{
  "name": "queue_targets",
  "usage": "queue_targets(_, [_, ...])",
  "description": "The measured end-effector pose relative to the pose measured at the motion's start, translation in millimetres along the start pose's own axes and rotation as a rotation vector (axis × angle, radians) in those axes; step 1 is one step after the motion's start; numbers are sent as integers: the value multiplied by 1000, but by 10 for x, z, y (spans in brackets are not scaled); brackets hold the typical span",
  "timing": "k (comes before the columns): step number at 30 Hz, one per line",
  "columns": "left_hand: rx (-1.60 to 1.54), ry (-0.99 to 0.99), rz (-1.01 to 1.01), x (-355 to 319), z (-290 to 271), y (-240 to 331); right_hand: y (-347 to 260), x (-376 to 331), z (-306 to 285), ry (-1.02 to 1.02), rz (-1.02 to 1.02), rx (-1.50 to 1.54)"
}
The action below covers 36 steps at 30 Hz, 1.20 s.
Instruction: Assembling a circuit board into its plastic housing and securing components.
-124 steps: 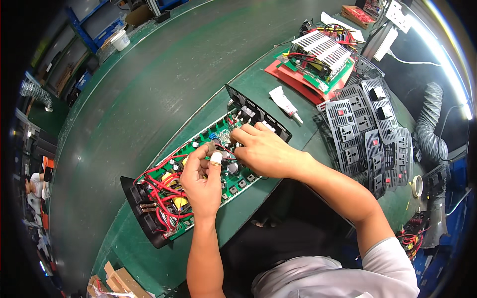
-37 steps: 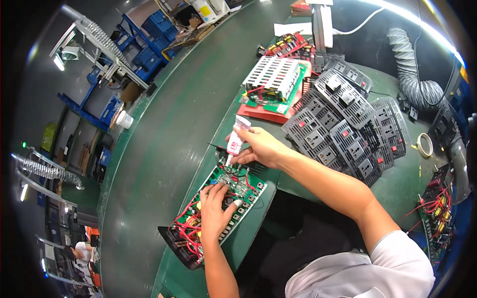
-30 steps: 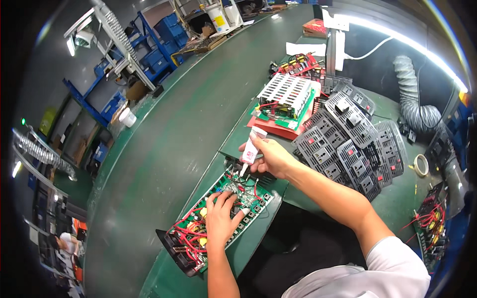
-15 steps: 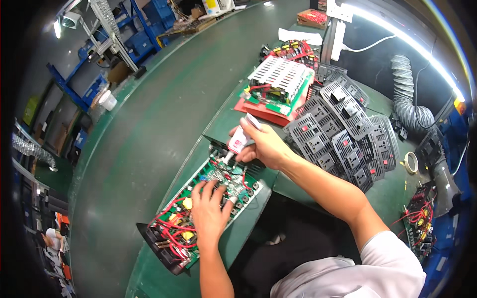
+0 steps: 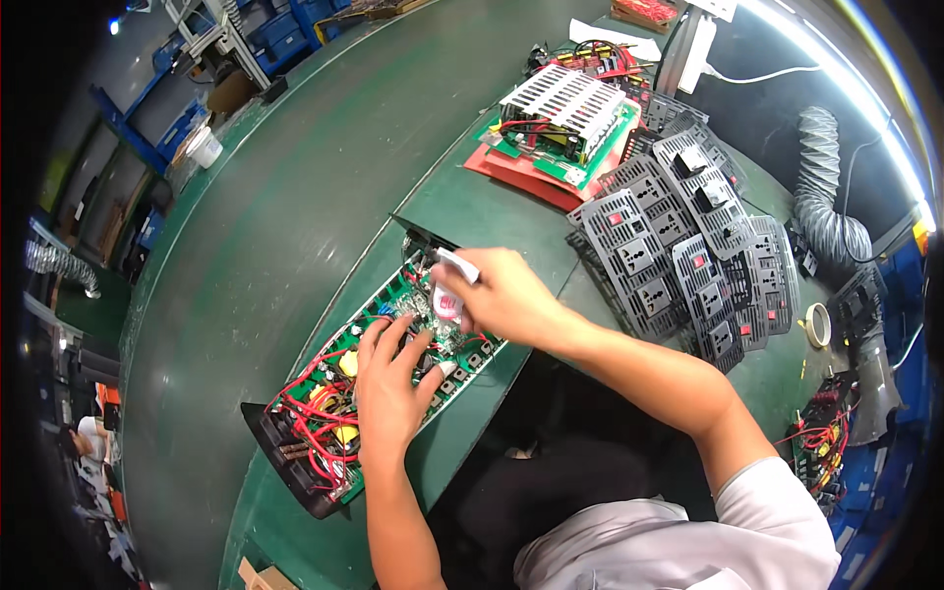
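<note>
Two hands work over the board (image 5: 393,379), which lies in a black tray at 7 o'clock of the green bench (image 5: 256,246). Left hand (image 5: 391,388) rests spread, fingers wide, pinning the board. Right hand (image 5: 506,295) grips a white tube (image 5: 450,292), nozzle down at the board's 1 o'clock end. Judged step: applying compound to components. Next calls for steady squeeze and precise tip placement.

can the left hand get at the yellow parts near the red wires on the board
Probably yes: the left hand lies flat on the green circuit board, and the yellow parts sit uncovered right beside it among red wires.
</note>
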State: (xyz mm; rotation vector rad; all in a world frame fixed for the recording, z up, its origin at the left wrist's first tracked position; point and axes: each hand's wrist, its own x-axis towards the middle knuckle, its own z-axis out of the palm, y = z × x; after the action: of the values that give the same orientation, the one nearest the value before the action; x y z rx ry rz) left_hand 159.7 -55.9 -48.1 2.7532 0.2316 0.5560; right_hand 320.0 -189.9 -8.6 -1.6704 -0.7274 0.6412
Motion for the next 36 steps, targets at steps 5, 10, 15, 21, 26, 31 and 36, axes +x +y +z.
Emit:
queue_targets(5, [-23,7,-24,8,-4,34,154,-43,139,18,-202,-202])
queue_targets(10, [0,-10,-36,25,-10,32,323,17,194,28,-265,-208])
queue_targets(15, [-28,2,-32,29,-14,23,345,22,218,35,-226,-175])
queue_targets(21, [-45,-17,-59,25,-21,20,406,32,246,49,-226,-205])
queue_targets(26, [-45,-23,-66,24,-28,28,372,29,245,43,-202,-205])
queue_targets(31, [-43,-24,-64,36,-10,38,411,31,231,61,-245,-197])
queue_targets(36, [-15,-1,-28,31,-16,37,386,32,234,40,-191,-201])
